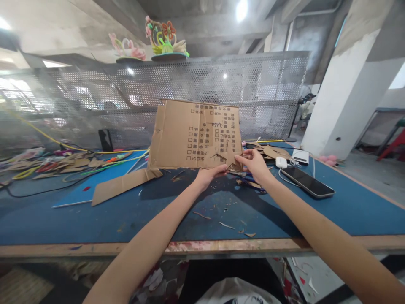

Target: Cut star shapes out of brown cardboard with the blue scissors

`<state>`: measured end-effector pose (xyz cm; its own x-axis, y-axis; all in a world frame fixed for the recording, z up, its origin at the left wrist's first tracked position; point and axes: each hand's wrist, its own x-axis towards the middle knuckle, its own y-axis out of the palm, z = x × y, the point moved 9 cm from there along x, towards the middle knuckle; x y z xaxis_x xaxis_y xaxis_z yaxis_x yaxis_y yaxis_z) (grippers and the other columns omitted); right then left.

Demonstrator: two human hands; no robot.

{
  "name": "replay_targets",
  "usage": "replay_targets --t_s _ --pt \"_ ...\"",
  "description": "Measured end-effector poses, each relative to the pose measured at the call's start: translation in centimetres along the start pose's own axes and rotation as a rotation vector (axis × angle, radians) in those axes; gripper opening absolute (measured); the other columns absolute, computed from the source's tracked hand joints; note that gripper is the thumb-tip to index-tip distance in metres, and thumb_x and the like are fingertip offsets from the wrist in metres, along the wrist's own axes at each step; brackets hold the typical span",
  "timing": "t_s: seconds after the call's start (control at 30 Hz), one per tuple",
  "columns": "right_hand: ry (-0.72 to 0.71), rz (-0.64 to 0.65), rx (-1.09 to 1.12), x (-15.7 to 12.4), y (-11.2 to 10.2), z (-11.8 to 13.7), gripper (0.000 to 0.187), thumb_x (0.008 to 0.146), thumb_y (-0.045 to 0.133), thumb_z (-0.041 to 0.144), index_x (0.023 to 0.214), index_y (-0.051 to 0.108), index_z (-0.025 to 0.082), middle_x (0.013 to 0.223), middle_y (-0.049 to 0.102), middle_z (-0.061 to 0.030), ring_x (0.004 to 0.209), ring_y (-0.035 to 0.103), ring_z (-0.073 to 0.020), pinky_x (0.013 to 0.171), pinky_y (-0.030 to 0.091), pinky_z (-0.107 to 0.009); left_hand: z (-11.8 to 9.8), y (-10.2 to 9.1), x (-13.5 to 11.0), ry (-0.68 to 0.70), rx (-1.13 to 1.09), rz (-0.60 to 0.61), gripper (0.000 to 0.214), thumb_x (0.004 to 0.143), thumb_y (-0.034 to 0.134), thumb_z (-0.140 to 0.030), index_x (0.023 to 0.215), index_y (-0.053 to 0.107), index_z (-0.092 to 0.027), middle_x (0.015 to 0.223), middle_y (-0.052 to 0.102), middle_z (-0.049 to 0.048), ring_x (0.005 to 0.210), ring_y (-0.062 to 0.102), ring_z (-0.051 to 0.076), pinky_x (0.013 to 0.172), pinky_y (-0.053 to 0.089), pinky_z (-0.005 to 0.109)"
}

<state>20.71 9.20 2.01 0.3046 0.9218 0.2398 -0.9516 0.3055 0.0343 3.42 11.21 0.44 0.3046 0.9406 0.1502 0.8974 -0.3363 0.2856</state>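
Bare forearms (171, 223), pale top (234, 288) with dark print (252, 300)

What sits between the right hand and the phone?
In the head view, cardboard scraps, a small white item and a white cable lie between the right hand and phone.

Smartphone (308, 182) lies face-up on blue tabletop (110, 223), right side; white cable (314, 166) near it. Perforated metal screen (205, 80) stands behind, two flower ornaments (166, 47) at top edge. Pillar (340, 88) right; ceiling lamp (242, 10) glows.
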Motion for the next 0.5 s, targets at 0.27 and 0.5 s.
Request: replay_targets --t_s 0.27,0.5 --pt "0.067 0.253 0.120 -1.9 3.6 -0.2 0.038 0.064 0.076 0.035 0.093 0.055 0.022 0.069 0.065 0.0018 0.048 0.056 -0.0114 0.041 0.046 -0.023 -0.2 -0.2 -0.2 0.016 -0.021 -0.049 0.040 0.056 0.084 -0.021 0.094 0.072 -0.012 0.076 0.073 0.0086 0.063 0.067 0.018 0.062 0.056 0.030" --pt "0.075 0.223 0.237 -1.5 3.5 -0.5 0.040 0.058 0.079 0.036 0.086 0.055 0.019 0.060 0.061 0.0045 0.040 0.046 -0.0068 0.034 0.032 -0.018 0.0 0.3 -0.3 -0.001 -0.012 -0.018 0.031 0.059 0.083 -0.023 0.086 0.073 -0.011 0.075 0.073 0.0099 0.064 0.068 0.019 0.067 0.056 0.031"
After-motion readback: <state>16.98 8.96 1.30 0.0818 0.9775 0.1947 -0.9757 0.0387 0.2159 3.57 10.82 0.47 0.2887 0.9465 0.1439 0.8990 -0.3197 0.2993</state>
